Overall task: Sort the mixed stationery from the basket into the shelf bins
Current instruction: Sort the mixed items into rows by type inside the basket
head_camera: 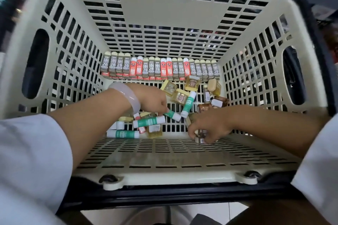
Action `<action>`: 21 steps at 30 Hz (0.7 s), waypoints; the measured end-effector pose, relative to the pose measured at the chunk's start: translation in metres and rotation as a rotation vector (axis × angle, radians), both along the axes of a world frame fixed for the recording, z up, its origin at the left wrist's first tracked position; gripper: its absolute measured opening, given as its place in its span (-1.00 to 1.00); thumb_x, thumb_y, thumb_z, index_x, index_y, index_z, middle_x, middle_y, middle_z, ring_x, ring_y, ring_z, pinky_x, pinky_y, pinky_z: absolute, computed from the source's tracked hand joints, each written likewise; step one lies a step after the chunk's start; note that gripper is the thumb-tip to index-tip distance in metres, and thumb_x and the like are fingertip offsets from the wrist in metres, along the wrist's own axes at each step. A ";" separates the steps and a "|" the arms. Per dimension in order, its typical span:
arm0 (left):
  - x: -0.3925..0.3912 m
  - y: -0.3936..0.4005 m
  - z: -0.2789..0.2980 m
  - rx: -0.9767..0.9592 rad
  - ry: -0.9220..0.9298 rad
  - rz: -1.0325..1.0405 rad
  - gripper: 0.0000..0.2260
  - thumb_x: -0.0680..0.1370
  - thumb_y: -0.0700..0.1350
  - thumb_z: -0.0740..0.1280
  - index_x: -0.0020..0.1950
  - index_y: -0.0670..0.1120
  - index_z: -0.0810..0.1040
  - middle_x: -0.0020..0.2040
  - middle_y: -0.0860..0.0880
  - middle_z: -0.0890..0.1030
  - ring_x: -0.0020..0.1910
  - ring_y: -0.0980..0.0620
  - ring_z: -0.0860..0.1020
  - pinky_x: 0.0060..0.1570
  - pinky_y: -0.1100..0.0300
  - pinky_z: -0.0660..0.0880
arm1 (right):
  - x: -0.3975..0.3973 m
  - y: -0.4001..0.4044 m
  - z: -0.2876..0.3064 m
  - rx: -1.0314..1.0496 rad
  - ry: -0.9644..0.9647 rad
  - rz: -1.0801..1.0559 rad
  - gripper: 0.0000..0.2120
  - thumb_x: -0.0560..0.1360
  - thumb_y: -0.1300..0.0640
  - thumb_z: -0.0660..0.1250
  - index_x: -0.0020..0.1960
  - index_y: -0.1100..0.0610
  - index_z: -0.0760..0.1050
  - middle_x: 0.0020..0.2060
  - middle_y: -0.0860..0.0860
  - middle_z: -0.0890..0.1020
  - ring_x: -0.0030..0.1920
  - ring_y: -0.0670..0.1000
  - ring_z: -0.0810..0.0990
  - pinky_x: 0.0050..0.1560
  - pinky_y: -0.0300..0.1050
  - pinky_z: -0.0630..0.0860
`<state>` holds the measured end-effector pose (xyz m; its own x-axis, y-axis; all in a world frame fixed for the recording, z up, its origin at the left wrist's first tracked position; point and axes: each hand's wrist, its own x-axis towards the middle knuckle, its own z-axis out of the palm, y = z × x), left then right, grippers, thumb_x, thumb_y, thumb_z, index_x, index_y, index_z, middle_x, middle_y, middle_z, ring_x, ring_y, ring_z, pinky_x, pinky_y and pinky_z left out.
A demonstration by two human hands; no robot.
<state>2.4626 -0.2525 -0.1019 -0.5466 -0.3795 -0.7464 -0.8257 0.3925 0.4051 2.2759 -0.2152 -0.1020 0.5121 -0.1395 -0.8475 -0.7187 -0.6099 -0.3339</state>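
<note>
Cream basket (54,45) floor: left hand (153,99) pinches glue stick (172,115); right hand (208,126) grips brown sharpener (200,138).

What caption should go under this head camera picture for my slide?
Two hands, left hand and right hand, pick through glue sticks and erasers inside a cream basket.

The right hand (208,128) covered most of a small brown item, perhaps a sharpener. Small print on the erasers (159,67) at twelve o'clock was unreadable; the basket (164,179) rim ran past the frame's top edge.
</note>
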 end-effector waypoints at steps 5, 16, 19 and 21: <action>0.006 -0.004 -0.002 0.025 0.082 0.067 -0.76 0.63 -0.03 0.12 -0.12 0.00 0.54 -0.34 0.06 0.44 -0.43 0.14 0.33 -0.39 0.31 0.26 | 0.000 -0.005 0.002 0.035 -0.077 -0.097 -0.86 0.49 0.17 0.32 0.03 0.03 0.46 -0.13 -0.09 0.43 -0.08 -0.09 0.42 -0.05 -0.18 0.32; 0.008 -0.009 0.008 0.622 0.754 1.007 -0.48 0.41 0.15 0.22 0.26 -0.14 0.43 -0.06 -0.20 0.64 -0.04 -0.06 0.66 0.00 0.15 0.58 | 0.043 -0.039 0.016 0.004 -0.820 -1.529 -0.95 0.50 0.20 0.32 -0.06 0.07 0.52 -0.21 -0.04 0.65 -0.21 -0.19 0.63 -0.13 -0.37 0.53; 0.009 -0.010 0.008 0.687 0.802 1.086 -0.57 0.45 0.00 0.28 0.24 -0.21 0.42 -0.07 -0.18 0.64 -0.08 -0.04 0.66 -0.02 0.14 0.59 | 0.049 -0.037 0.015 -0.004 -0.843 -1.649 -0.93 0.49 0.14 0.34 -0.07 0.12 0.56 -0.12 -0.05 0.65 -0.15 -0.26 0.59 -0.22 -0.47 0.44; 0.008 -0.011 0.008 0.705 0.809 1.079 -0.71 0.51 -0.10 0.28 0.19 -0.17 0.44 -0.05 -0.16 0.64 -0.07 -0.03 0.66 -0.03 0.15 0.59 | 0.052 -0.037 0.015 0.015 -0.819 -1.755 -0.84 0.49 0.10 0.33 -0.01 0.18 0.57 -0.04 0.01 0.63 0.02 -0.08 0.56 0.08 -0.20 0.45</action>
